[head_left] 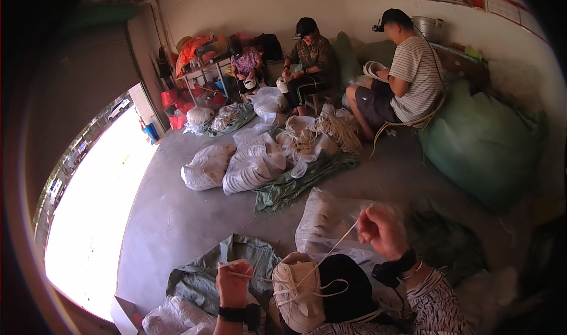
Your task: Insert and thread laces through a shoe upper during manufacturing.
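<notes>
White sneaker (298, 296) sits near-centre on the lap, long axis running near-to-far, between the two hands; left hand (233, 285) just left of it is closed, pinching one lace (251, 275) end, right hand (382, 233) up and right, well clear of the shoe, fist shut on the other lace end (336, 244), pulled taut diagonally. Beyond: grey concrete floor (165, 217), plastic bags of white parts (251, 166), green sack (481, 143) right, three seated people against the far wall, bright doorway left

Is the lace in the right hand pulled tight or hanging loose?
Tight: the lace runs in a straight line from the shoe up to the raised right hand.
</notes>
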Available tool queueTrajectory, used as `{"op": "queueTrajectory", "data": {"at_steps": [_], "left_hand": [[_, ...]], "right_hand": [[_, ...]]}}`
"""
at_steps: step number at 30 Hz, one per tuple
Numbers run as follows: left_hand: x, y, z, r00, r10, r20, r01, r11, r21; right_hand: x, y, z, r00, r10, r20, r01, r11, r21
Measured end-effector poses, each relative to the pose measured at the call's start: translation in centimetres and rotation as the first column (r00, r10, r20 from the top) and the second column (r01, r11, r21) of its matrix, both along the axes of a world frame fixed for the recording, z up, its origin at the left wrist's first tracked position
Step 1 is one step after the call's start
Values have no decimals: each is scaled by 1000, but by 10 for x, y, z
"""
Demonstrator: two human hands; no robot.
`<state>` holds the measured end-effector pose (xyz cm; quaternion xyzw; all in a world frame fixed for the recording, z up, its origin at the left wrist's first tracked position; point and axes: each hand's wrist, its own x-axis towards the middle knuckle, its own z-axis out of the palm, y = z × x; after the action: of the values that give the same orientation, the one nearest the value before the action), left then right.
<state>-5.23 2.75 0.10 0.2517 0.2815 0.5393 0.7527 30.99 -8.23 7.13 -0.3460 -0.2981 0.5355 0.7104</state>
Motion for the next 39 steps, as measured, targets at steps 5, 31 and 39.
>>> {"op": "queueTrajectory", "data": {"at_steps": [5,31,39], "left_hand": [[-187,73,-40,796,598,-99,-604,770,-204],[74,-62,29,-61,477,-877,875,449,183],[48,-30,7,212,-202,-956,758,652,31]], "right_hand": [[187,-66,-74,699,-709,-90,688,702,-184],[-78,-39,-74,652,164,741,-58,984,-167],[-55,-8,-92,677,339,654,-182,937,-298]]}}
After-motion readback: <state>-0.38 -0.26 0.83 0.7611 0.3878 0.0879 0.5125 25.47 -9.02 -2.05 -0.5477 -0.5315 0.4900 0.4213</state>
